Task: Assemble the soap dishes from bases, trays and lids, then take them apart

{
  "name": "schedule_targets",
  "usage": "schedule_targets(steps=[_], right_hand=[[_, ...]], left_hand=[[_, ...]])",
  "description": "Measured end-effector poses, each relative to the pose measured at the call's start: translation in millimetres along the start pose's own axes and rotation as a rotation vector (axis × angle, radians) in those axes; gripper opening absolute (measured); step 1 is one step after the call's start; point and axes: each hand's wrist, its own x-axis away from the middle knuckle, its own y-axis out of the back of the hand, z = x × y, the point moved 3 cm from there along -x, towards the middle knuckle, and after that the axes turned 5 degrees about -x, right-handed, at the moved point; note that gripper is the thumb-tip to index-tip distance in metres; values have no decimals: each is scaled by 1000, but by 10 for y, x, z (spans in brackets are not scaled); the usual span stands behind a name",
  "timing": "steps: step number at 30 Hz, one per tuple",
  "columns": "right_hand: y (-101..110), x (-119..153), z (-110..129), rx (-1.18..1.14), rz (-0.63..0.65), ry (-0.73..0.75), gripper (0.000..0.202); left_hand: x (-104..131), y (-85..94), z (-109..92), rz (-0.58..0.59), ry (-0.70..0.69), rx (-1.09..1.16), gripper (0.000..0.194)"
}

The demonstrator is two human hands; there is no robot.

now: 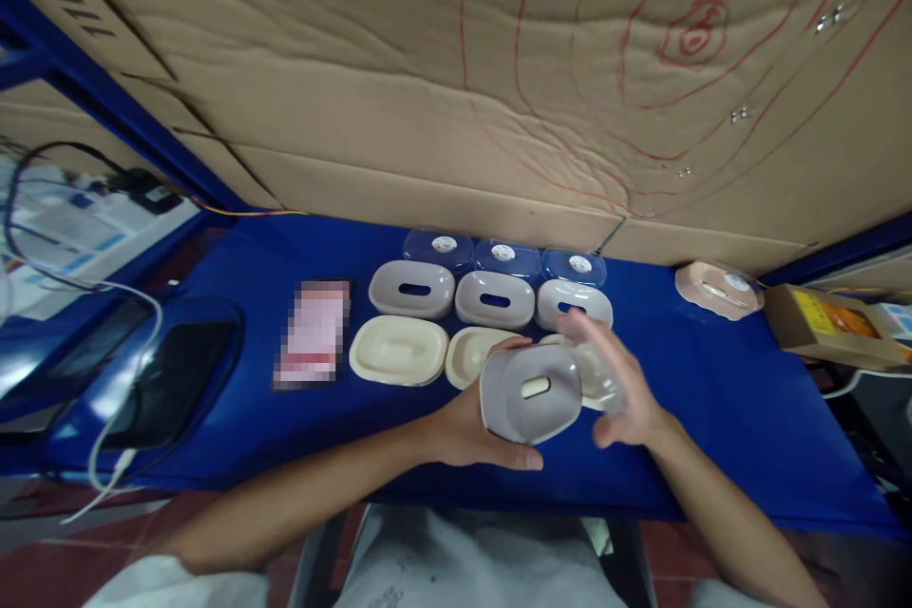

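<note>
My left hand [463, 427] grips a grey oval soap dish [509, 399] from its left side, tilted so its inside faces me. A cream piece shows through the slot in the middle of the dish. My right hand [637, 394], slightly blurred, curls around a clear plastic lid [599, 378] just right of the dish. Beyond my hands, three grey slotted dishes [411, 302] stand in a row. Nearer are cream oval trays [399, 351], the right ones partly hidden by my hands. Three clear lids [436, 252] with round stickers form the back row.
The blue table [285, 446] meets a cardboard wall [356, 114]. A pixelated phone [313, 332] lies left of the rows, with a dark device [167, 385] and white cable [100, 442] farther left. At right sit a beige lidded dish [716, 293] and a cardboard box [805, 328].
</note>
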Motion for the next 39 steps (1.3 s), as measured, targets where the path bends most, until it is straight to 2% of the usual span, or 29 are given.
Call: schedule_targets(steps=[2, 4, 6, 8, 10, 12, 14, 18, 21, 23, 25, 27, 29, 30, 32, 34, 36, 39], right_hand=[[280, 4, -251, 101, -136, -114, 121], [564, 29, -567, 369, -271, -271, 121], [778, 83, -910, 509, -347, -437, 118], [884, 154, -1216, 561, -368, -580, 114], [878, 212, -1427, 621, -310, -666, 114], [808, 248, -1534, 684, -217, -683, 112], [738, 274, -1578, 731, -150, -650, 100], [686, 323, -1660, 756, -105, -556, 72], [691, 329, -1719, 714, -98, -516, 64], [702, 289, -1677, 693, -110, -490, 63], [718, 209, -1513, 687, -160, -458, 62], [710, 109, -1209, 666, -264, -409, 60], [619, 17, -794, 575, -345, -310, 64], [517, -22, -573, 490, -298, -235, 68], [217, -66, -150, 314, -53, -42, 80], [-90, -52, 157, 243, 174, 94, 96], [-300, -30, 290, 220, 240, 145, 100], [-404, -12, 255, 170, 181, 150, 102]], left_hand=[[14, 29, -19, 26, 32, -23, 123], [21, 49, -48, 40, 45, -21, 124], [19, 61, -67, 42, 50, -27, 125], [12, 68, -68, 42, 58, -27, 126], [2, 78, -63, 37, 59, -24, 126], [-9, 94, -62, 18, 50, -29, 126], [-19, 111, -64, -3, 45, -40, 127], [-21, 131, -68, -18, 57, -20, 128], [-12, 133, -59, -4, 76, 25, 129], [-8, 145, -45, -8, 87, 40, 128], [-7, 167, -24, -23, 98, 44, 126], [-12, 194, -4, -42, 106, 61, 125], [-21, 211, 9, -55, 113, 97, 125], [-26, 212, 10, -57, 114, 112, 124], [-36, 196, -4, -44, 102, 138, 122], [-44, 166, -31, -18, 68, 148, 120], [-48, 142, -51, 4, 42, 137, 118], [-48, 130, -37, 43, 56, 124, 120]])
